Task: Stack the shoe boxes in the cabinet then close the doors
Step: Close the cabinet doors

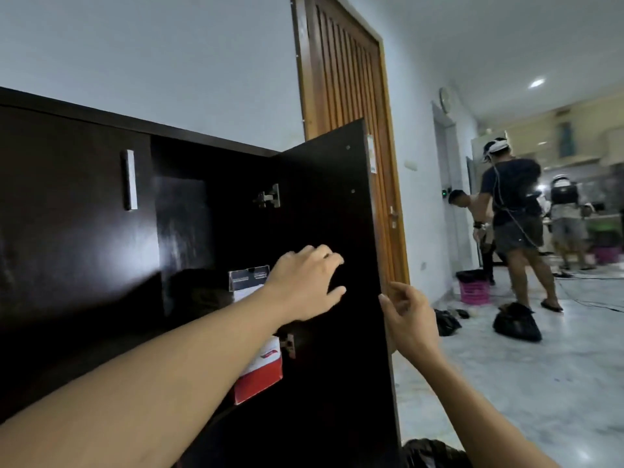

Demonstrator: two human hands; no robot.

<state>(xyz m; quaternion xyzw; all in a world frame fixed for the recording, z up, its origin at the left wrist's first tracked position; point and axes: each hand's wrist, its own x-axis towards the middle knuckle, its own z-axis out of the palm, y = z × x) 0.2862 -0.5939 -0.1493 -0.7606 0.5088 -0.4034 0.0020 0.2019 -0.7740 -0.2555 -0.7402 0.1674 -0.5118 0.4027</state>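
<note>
White walls and a pale marble-look floor (540, 366) around us, with a slatted wooden room door (341, 106) behind the cabinet (135, 125). Cabinet's dark brown, nearly black, a bit glossy. Its closed door (67, 224), off to the left of our left hand (304, 285), has a silver bar handle (130, 180). Its open door (337, 383) stands swung toward us, between the left hand and our right hand (405, 315), with one metal hinge (268, 196) above the left hand and another under its wrist.

The left hand is wide, fingers spread over the open door's inner face; we can't tell if the palm really touches. The right hand is at that door's free edge, fingers loosely curled, one fingertip against the edge, and we honestly can't tell whether it's gripping.

Inside the cabinet, past our left forearm: a red and white shoe box (260, 376) just below the wrist, and a black and white shoe box (248, 278) just left of the back of the hand, higher up. The arm hides whether one rests on the other.

Writing: both boxes carry print, too blurry to read. Same for the small sticker (371, 152) near the open door's top corner, above both hands.

Far right of the right hand, people (513, 197) stand by a pink basket (474, 290).
</note>
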